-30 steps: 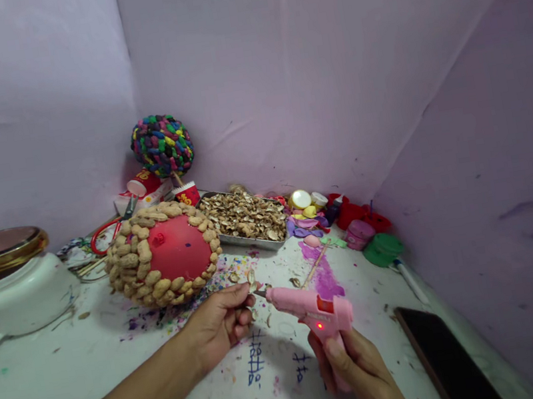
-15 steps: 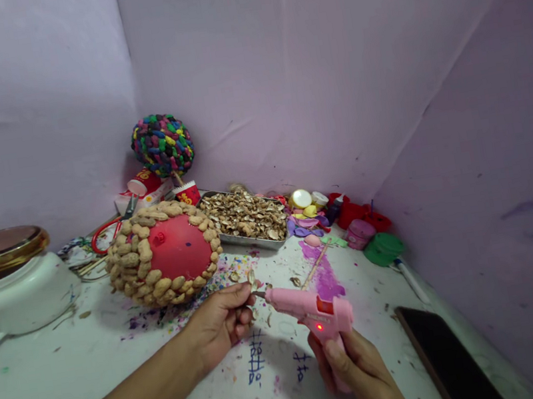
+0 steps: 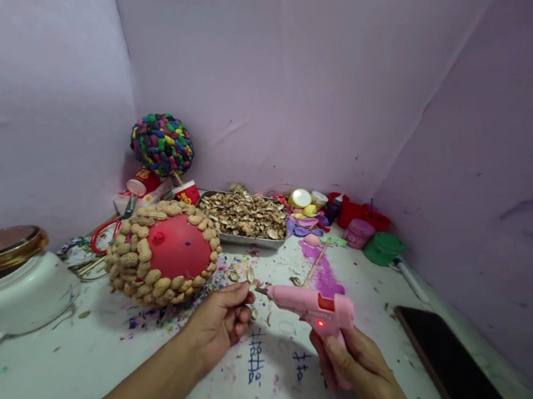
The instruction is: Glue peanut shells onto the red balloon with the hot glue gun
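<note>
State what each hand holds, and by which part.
Left hand: a peanut shell, by its lower end. Right hand: the pink glue gun, by its handle.

Around the tabletop's (image 3: 47,382) edges
A white pot (image 3: 14,303) stands by the left edge, a phone (image 3: 448,356) lies near the right; scissors (image 3: 99,241) and a multicoloured ball (image 3: 161,145) are near the far left corner.

I see a bare left forearm (image 3: 140,395), long and tapering to a slim wrist, on the near side of the red balloon coated in tan peanuts (image 3: 180,247). Both hands, left (image 3: 222,321) and right (image 3: 360,363), are ungloved, the right one farther right of that balloon.
</note>
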`<state>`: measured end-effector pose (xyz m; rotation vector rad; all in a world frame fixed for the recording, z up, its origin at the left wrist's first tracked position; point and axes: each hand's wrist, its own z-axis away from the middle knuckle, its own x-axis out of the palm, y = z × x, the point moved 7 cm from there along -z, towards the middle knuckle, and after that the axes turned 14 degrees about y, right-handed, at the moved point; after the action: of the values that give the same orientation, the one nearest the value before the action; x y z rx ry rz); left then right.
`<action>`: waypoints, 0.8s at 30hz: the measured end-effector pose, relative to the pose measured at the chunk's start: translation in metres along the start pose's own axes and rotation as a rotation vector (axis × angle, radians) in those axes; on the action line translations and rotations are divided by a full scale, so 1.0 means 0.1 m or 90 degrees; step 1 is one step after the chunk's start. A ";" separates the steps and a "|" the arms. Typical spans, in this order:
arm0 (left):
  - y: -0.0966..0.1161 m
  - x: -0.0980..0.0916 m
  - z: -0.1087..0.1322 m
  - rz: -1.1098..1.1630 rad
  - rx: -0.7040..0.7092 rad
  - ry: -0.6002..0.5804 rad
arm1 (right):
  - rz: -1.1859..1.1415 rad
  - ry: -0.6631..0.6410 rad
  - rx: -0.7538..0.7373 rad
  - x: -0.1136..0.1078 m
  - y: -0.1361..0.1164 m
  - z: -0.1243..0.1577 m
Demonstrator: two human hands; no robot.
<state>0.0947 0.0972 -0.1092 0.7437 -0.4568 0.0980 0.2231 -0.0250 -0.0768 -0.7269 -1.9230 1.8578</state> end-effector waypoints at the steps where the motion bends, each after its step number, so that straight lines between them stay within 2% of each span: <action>1: 0.00 0.00 0.00 0.001 -0.001 -0.002 | -0.008 -0.001 0.004 0.00 0.00 0.00; 11: 0.02 0.01 0.02 0.010 0.001 0.003 | -0.022 -0.008 0.005 0.01 -0.03 -0.01; 17: 0.01 -0.01 0.01 0.015 0.014 0.000 | -0.017 0.014 -0.017 -0.03 -0.03 -0.02; 20: 0.01 -0.01 -0.01 0.012 0.010 -0.002 | -0.032 0.051 -0.008 -0.09 -0.05 -0.04; 24: 0.03 -0.01 -0.01 -0.002 0.012 0.001 | -0.081 0.171 0.027 -0.30 -0.07 -0.16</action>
<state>0.0933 0.0999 -0.1086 0.7621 -0.4544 0.0997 0.2558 -0.0297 -0.0662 -0.7777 -1.7136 1.6292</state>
